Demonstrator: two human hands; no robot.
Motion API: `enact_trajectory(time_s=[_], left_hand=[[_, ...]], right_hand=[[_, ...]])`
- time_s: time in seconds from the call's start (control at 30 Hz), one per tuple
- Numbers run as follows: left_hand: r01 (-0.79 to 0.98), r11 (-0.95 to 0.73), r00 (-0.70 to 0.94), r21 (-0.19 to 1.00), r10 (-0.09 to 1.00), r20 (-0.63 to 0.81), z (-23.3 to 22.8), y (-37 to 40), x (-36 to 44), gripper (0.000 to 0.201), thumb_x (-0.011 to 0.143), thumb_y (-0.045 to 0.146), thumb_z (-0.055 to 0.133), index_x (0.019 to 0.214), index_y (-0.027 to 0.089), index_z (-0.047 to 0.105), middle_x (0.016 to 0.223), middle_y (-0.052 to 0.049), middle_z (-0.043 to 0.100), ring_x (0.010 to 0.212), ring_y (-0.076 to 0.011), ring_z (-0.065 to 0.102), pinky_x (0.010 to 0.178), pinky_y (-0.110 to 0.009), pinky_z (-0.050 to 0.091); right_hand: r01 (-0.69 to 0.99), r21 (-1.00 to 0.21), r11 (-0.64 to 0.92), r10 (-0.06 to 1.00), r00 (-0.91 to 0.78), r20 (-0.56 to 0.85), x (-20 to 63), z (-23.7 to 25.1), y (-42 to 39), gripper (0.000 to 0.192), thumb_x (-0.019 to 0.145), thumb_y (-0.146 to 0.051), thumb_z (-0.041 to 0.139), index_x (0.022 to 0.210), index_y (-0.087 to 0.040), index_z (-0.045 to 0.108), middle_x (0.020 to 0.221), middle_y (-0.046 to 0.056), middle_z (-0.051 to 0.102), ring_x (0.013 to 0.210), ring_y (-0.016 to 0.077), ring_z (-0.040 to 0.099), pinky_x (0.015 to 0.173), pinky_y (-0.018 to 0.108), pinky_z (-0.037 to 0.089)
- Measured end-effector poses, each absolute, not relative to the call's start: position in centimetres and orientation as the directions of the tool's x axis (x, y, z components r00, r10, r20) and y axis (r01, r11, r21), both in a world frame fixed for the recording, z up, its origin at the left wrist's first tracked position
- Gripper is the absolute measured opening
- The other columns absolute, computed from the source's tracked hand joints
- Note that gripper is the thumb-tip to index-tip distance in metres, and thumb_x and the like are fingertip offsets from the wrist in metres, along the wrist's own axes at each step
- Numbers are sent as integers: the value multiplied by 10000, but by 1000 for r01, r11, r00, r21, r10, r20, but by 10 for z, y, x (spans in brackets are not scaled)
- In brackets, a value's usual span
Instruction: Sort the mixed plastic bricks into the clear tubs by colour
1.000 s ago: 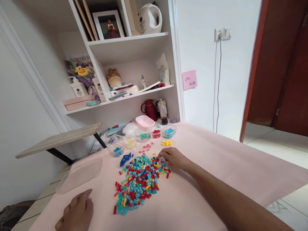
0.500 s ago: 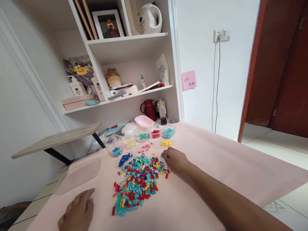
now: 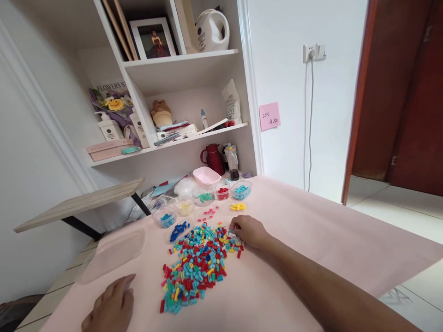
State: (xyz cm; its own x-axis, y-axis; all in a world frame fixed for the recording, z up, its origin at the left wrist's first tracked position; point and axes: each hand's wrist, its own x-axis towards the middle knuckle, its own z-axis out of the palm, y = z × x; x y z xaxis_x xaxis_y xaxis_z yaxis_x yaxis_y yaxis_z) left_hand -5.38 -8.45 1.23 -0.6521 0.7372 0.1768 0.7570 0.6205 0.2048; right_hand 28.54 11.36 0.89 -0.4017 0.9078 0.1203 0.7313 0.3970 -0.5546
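A heap of small red, teal, yellow and blue plastic pieces (image 3: 197, 265) lies on the pink-covered table (image 3: 304, 240). My right hand (image 3: 248, 230) rests at the heap's far right edge, fingertips curled down among the pieces; whether it pinches one I cannot tell. My left hand (image 3: 110, 306) lies flat on the cloth near the front left, fingers together, holding nothing. Behind the heap stand small clear cups with sorted pieces: blue (image 3: 167, 218), yellow (image 3: 185, 207), green (image 3: 204, 197), red (image 3: 222, 191), teal (image 3: 242, 190). Loose sorted clusters of dark blue (image 3: 179, 228), pink (image 3: 209, 212) and yellow (image 3: 238, 207) lie between.
A clear plastic lid (image 3: 116, 251) lies at the table's left. A pink tub (image 3: 206, 175), a red jug (image 3: 213, 158) and a bottle (image 3: 233, 161) stand at the back below white shelves (image 3: 183, 60). A wooden board (image 3: 83, 203) juts out left. A doorway (image 3: 401, 101) is right.
The view has shifted slightly. My right hand has edged a little left and nearer along the heap's edge. My left hand stays on the cloth.
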Motion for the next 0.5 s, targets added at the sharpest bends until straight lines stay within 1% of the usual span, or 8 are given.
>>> enact_trajectory(time_s=[0.17,0.33,0.4,0.5], left_hand=[[762,610,-646,215,740,189,14,-85,-52,414,862,339,287,1170,324,564,1328,-4,506,1187,-260,444,950,-461,337],[768,598,-639,230,742,202,12,-85,-53,392,853,324,325,1155,323,575,1308,-8,522,1176,-261,446,947,-459,336],[773,589,-632,236,746,209,11,-86,-53,388,855,321,328,1152,318,577,1303,-15,525,1169,-262,447,945,-459,334],[777,580,-626,243,750,214,11,-87,-51,385,860,311,319,1146,318,576,1306,-20,522,1170,-256,445,943,-455,327]], right_hand=[[605,-665,438,862,-493,119,283,8,110,128,721,-197,612,823,-219,687,867,9,674,764,147,569,619,223,364],[493,-768,410,838,-535,104,282,4,109,156,761,-235,571,866,-166,665,726,11,641,605,113,535,531,200,395],[434,-819,375,838,-537,99,282,2,109,151,762,-244,565,848,-155,652,663,0,607,559,103,507,497,195,387],[306,-910,281,845,-528,84,281,-1,108,128,731,-259,591,786,-150,630,571,-22,544,498,90,461,451,194,361]])
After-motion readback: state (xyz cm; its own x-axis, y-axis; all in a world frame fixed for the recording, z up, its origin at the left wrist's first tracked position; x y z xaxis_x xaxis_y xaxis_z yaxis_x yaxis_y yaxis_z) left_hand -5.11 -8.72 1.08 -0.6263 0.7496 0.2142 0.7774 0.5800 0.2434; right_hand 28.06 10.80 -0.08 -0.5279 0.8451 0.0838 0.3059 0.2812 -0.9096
